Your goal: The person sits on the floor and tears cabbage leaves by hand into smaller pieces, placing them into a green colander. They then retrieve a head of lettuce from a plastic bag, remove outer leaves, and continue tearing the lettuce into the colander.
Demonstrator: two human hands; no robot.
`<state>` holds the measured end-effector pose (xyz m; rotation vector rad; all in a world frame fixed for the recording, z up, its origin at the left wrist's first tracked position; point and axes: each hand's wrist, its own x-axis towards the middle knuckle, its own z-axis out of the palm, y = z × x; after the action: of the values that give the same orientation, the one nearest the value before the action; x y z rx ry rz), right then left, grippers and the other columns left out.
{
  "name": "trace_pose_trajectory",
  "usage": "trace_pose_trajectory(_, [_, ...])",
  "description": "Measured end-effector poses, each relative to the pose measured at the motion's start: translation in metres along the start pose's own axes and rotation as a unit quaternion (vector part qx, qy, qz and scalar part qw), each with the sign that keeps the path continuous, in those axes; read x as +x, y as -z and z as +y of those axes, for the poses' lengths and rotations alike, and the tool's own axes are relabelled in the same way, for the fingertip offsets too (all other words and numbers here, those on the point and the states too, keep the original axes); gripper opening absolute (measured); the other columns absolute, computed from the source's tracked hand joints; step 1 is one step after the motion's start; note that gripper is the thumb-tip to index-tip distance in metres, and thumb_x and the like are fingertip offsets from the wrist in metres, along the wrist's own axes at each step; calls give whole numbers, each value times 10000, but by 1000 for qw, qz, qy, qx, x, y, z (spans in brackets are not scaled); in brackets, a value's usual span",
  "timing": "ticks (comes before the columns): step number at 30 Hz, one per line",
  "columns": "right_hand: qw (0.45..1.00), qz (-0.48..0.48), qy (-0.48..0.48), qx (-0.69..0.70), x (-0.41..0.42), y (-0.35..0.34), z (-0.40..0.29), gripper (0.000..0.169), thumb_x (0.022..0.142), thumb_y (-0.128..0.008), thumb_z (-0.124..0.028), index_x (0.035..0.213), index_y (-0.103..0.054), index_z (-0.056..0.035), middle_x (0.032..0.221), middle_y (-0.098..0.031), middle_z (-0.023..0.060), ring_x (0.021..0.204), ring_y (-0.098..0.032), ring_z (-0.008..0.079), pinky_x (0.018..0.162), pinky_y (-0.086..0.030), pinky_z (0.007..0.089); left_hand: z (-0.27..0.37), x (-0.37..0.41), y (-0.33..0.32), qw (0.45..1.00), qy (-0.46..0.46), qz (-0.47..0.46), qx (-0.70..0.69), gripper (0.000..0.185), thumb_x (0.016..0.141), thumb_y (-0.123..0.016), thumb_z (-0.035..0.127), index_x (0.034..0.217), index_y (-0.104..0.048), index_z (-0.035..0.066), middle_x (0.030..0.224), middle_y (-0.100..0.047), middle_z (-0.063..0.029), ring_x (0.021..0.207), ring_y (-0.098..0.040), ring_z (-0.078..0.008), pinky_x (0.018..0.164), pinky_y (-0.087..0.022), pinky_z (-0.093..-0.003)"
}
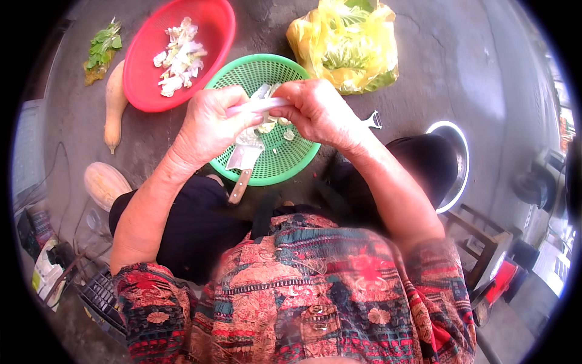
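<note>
My left hand (217,119) and my right hand (313,109) pinch the two ends of a pale, whitish strip (258,106), perhaps a vegetable stalk. They hold it level above a green plastic colander (291,159). Pale vegetable pieces (267,126) lie inside the colander, partly hidden under my hands. A small cleaver (244,157) rests in the colander, its wooden handle (240,186) sticking out over the near rim. Beyond my left hand, a red plastic basin (141,86) holds several whitish, leafy vegetable pieces (182,57).
A yellow plastic bag (309,41) of leafy greens sits at the far right. A white peeler (373,120) lies beside my right wrist. Two squashes (116,109) and a bunch of greens (103,48) are on the left floor. Behind my right knee shows a metal basin (464,159), near a wooden stool (486,250).
</note>
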<state>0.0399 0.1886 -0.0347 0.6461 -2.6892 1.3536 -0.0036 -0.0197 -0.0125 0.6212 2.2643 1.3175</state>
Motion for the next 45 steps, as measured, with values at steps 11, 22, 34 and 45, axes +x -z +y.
trace_pose_trajectory(11, [966, -11, -149, 211, 0, 12, -1, 245, 896, -596, -185, 1036, -614, 16, 700, -613, 54, 614, -554, 98, 545, -447, 243, 4, 0, 35, 990, -85, -32, 112, 274, 801, -607, 84, 1061, -611, -3, 898, -621, -148, 846, -618, -256, 759, -483, -339])
trace_pose_trajectory(22, [974, 1, -145, 174, 2, 6, 6, 199, 848, -613, -118, 1002, -622, 8, 781, -639, 171, 698, -622, 253, 667, -491, 350, -8, -3, 30, 989, -50, -43, 129, 190, 844, -525, 172, 868, -575, -9, 769, -599, -192, 750, -611, -349, 669, -483, -401])
trace_pose_trajectory(34, [975, -7, -138, 172, -2, 7, 1, 174, 835, -627, -117, 972, -622, -10, 763, -624, 183, 701, -618, 298, 660, -483, 367, -3, -1, 15, 936, -243, 3, 254, 164, 818, -623, 127, 736, -522, 28, 649, -559, -135, 612, -586, -323, 545, -463, -399])
trace_pose_trajectory(45, [978, -19, -122, 168, -5, 13, -1, 182, 883, -601, -133, 984, -607, 17, 735, -616, 91, 697, -586, 170, 653, -484, 300, -4, -8, 13, 967, -179, -22, 179, 104, 817, -599, 89, 776, -540, 13, 657, -557, -128, 614, -583, -328, 546, -462, -393])
